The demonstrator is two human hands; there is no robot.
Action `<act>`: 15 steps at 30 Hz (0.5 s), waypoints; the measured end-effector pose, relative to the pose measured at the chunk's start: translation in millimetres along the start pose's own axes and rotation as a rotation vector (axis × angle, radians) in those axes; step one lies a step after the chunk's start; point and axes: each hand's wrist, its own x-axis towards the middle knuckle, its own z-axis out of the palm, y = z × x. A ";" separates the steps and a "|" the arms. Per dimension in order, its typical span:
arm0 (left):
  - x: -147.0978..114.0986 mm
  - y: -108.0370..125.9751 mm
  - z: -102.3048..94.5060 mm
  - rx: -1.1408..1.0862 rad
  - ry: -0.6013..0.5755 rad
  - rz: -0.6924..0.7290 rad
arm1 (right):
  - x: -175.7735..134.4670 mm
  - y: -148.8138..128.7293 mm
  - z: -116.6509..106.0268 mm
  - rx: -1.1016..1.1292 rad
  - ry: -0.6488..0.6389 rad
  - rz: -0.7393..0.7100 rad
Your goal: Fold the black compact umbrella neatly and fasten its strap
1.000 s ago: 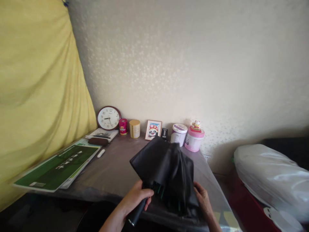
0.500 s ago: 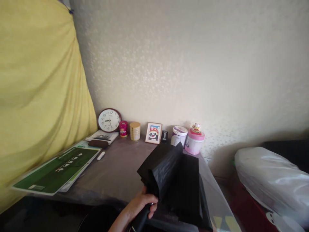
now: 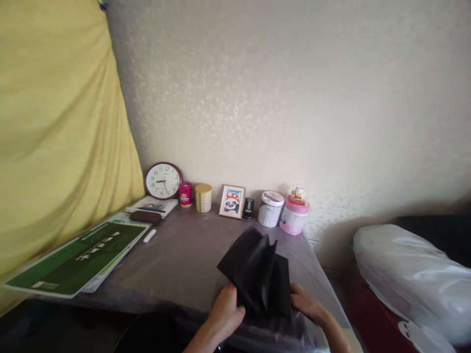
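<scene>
A black folding umbrella (image 3: 253, 274) is held above the near right part of the table, its canopy loose and gathered in floppy folds. My left hand (image 3: 228, 309) is closed around its lower left part; the fingers curl out of sight behind the dark fabric. At the right edge of the canopy, my right hand (image 3: 305, 301) grips the cloth with its fingertips, which are partly hidden. The handle is mostly covered by the left hand.
Along the wall stand a clock (image 3: 164, 181), a pink tin (image 3: 185, 195), a yellow-lidded jar (image 3: 203, 198), a panda picture frame (image 3: 232, 201), a white tub (image 3: 271, 209) and a pink tub (image 3: 295, 216). Green booklets (image 3: 81, 255) lie left; a white plastic bag (image 3: 408, 269) is right.
My right hand has come into view and taken the canopy's right edge. The umbrella's fabric is drawn in narrower and sits slightly lower. The view has shifted a little.
</scene>
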 end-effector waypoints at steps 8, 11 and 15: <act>-6.2 3.4 15.5 0.445 0.020 -0.012 | -27.9 27.2 -24.9 -0.167 0.029 0.153; -9.0 -0.3 8.1 0.464 -0.017 0.018 | -33.6 19.3 -33.9 -0.269 0.356 0.003; -8.2 -17.0 1.3 0.185 -0.051 0.087 | -34.6 -15.7 -24.4 -0.172 0.585 -0.075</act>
